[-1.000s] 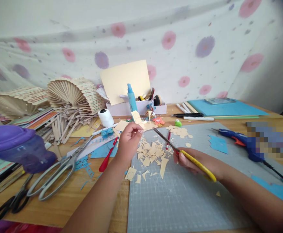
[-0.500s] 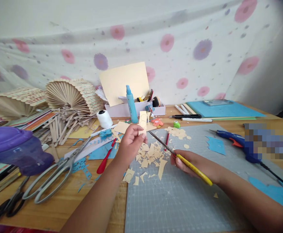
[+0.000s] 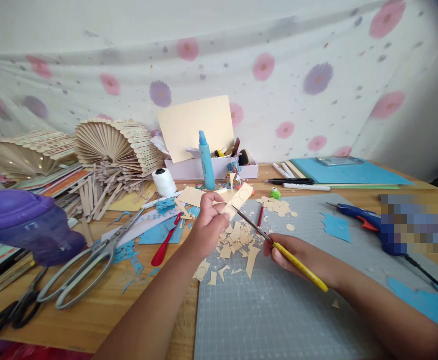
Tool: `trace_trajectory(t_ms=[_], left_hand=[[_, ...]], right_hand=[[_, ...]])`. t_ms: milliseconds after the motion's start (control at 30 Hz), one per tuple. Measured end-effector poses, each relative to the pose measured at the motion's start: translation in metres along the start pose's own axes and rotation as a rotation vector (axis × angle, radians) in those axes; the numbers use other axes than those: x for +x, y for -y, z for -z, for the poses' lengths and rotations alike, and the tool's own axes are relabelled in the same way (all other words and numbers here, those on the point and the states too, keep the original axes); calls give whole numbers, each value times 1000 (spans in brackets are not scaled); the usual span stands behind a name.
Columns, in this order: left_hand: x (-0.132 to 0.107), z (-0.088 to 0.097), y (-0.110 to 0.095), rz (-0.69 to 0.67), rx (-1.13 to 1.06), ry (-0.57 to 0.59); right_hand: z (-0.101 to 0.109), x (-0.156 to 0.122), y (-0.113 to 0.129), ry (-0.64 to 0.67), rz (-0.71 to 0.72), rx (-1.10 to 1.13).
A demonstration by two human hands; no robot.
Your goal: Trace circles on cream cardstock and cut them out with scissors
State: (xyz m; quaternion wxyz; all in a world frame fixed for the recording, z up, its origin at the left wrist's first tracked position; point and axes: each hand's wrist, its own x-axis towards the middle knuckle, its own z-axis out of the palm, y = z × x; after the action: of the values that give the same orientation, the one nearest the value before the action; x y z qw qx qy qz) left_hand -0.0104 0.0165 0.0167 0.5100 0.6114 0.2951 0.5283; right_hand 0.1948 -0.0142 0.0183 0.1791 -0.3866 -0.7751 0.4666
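Observation:
Between thumb and fingers, my left hand (image 3: 211,220) pinches a cream paper strip (image 3: 242,196) marked with drawn circles. The strip slants up to the right. My right hand (image 3: 292,257) grips yellow-handled scissors (image 3: 297,265), whose blades point up-left and reach the strip's lower edge; whether they bite into it I cannot tell. Below the strip lies a heap of cream paper scraps (image 3: 237,241) on the grey cutting mat (image 3: 249,320). Cut paper circles (image 3: 279,206) are gathered behind, near a dark red pencil (image 3: 260,216).
At left lie large silver scissors (image 3: 102,255), black-handled scissors (image 3: 25,305), a red spoon-shaped piece (image 3: 165,245) and a purple cup (image 3: 34,230). A blue bottle (image 3: 205,162) stands behind my left hand. On the right is a blue glue gun (image 3: 369,220) with its cord.
My left hand has turned the paper strip from upright to a rightward slant, bringing it against the scissor tips. The right hand stays nearly in place, and the view has shifted slightly.

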Motion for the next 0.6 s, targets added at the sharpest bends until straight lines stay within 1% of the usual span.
trace_trajectory(t_ms=[100,200,467,600], left_hand=[[0,0,-1,23,13,13],[0,0,-1,18,33,8],[-1,-1,-1,29,25,-27],[-2,-1,-1,41,12,-2]], right_hand=[[-1,0,3,7,-5,49],[-2,1,2,16,-13,83],[-3,1,-4,32,-60,90],[-3,0,-5,25,-66,96]])
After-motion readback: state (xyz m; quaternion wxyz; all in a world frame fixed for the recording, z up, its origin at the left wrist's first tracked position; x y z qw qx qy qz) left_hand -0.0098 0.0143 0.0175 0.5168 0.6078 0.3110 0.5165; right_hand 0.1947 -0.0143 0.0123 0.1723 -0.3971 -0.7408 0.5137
